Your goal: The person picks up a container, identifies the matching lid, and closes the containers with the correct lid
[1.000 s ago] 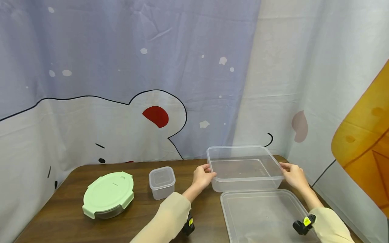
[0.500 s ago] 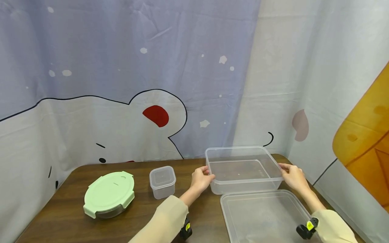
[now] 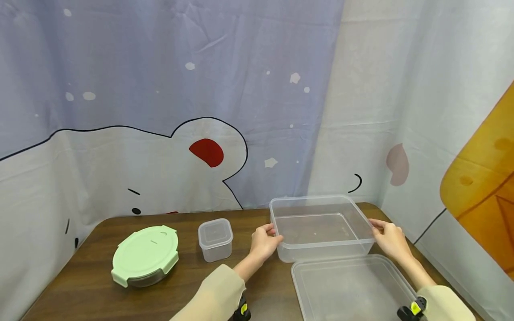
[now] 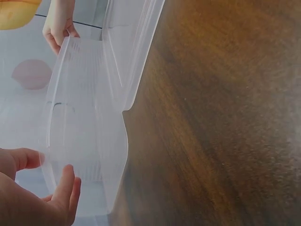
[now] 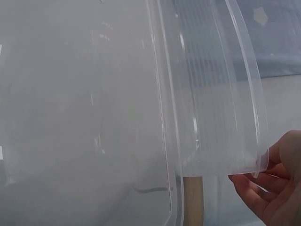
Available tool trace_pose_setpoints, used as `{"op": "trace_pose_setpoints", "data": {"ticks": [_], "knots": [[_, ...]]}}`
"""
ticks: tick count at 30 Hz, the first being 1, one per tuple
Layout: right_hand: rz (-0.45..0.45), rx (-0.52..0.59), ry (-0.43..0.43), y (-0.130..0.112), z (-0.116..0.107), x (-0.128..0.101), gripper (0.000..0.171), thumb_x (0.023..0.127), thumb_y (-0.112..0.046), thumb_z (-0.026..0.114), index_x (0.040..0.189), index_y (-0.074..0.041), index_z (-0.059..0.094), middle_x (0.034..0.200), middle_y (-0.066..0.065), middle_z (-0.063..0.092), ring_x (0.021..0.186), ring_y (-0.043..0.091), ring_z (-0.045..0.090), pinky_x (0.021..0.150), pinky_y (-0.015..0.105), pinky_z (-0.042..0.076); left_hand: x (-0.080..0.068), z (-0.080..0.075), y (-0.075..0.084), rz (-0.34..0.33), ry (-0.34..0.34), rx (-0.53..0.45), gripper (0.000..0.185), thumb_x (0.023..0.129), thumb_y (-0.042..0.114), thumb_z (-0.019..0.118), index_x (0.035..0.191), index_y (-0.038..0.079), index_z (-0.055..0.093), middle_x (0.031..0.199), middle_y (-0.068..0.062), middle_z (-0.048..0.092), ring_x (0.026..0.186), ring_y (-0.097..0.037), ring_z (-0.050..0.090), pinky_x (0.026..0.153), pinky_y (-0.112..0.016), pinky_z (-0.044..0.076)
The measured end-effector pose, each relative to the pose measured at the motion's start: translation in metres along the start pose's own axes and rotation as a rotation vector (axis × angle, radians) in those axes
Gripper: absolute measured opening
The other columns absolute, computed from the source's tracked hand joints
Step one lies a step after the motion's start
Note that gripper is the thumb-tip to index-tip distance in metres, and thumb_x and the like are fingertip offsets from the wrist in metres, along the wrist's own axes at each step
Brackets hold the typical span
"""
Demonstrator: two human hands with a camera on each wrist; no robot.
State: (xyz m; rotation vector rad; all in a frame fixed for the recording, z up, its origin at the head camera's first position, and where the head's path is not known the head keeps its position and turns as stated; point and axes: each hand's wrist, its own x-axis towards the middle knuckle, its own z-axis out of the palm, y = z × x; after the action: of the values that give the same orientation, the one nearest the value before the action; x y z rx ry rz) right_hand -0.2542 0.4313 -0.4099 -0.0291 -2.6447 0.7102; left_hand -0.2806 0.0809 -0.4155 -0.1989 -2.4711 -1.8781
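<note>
Tub [image 3: 321,227] gripped at both ends, left hand [image 3: 263,243] and right hand [image 3: 389,240] steadying it; lid [image 3: 353,287] just near.

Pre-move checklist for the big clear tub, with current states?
1. Left hand grips the large clear container at its left rim: ok.
2. Right hand grips the right rim: ok.
3. Container empty: ok.
4. Flat clear lid lies just in front of the container, lid side free: ok.
5. Small square container and green round container stand apart to the left: ok.
6. Container lifted off the table: cannot tell.
</note>
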Motion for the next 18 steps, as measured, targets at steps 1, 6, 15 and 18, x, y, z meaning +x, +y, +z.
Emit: {"op": "trace_pose_setpoints", "data": {"ticks": [1, 6, 15, 18], "knots": [[0.001, 0.001, -0.003, 0.0, 0.0, -0.001, 0.037, 0.093, -0.007, 0.047, 0.125, 0.008, 0.058, 0.094, 0.02, 0.068, 0.042, 0.004, 0.03, 0.037, 0.023, 0.029, -0.001, -0.001, 0.0, 0.003, 0.005, 0.007, 0.053, 0.074, 0.002, 0.068, 0.124, -0.013, 0.056, 0.108, -0.023, 0.068, 0.076, -0.015, 0.067, 0.073, -0.029, 0.059], [0.02, 0.007, -0.025, -0.003, -0.001, -0.007, 0.038, 0.095, -0.01, 0.048, 0.127, 0.006, 0.057, 0.098, 0.022, 0.068, 0.043, 0.006, 0.033, 0.039, 0.024, 0.031, -0.008, -0.003, 0.002, 0.012, 0.028, 0.028, 0.054, 0.073, 0.003, 0.068, 0.123, -0.013, 0.058, 0.105, -0.022, 0.069, 0.071, -0.012, 0.065, 0.071, -0.028, 0.058], [0.03, 0.016, -0.048, -0.004, -0.005, -0.014, 0.04, 0.099, -0.018, 0.046, 0.129, 0.005, 0.056, 0.109, 0.027, 0.067, 0.053, 0.008, 0.043, 0.045, 0.027, 0.033, -0.02, -0.005, 0.002, 0.022, 0.011, 0.035, 0.052, 0.079, 0.008, 0.07, 0.125, -0.011, 0.056, 0.109, -0.022, 0.068, 0.066, -0.015, 0.066, 0.066, -0.027, 0.057], [0.022, 0.022, -0.057, -0.003, -0.009, -0.017, 0.041, 0.101, -0.022, 0.043, 0.128, 0.006, 0.056, 0.105, 0.027, 0.069, 0.059, 0.009, 0.053, 0.049, 0.026, 0.038, -0.026, -0.006, 0.001, 0.014, -0.01, 0.011, 0.052, 0.084, 0.013, 0.068, 0.128, -0.011, 0.053, 0.112, -0.022, 0.067, 0.067, -0.024, 0.07, 0.059, -0.025, 0.055]]}}
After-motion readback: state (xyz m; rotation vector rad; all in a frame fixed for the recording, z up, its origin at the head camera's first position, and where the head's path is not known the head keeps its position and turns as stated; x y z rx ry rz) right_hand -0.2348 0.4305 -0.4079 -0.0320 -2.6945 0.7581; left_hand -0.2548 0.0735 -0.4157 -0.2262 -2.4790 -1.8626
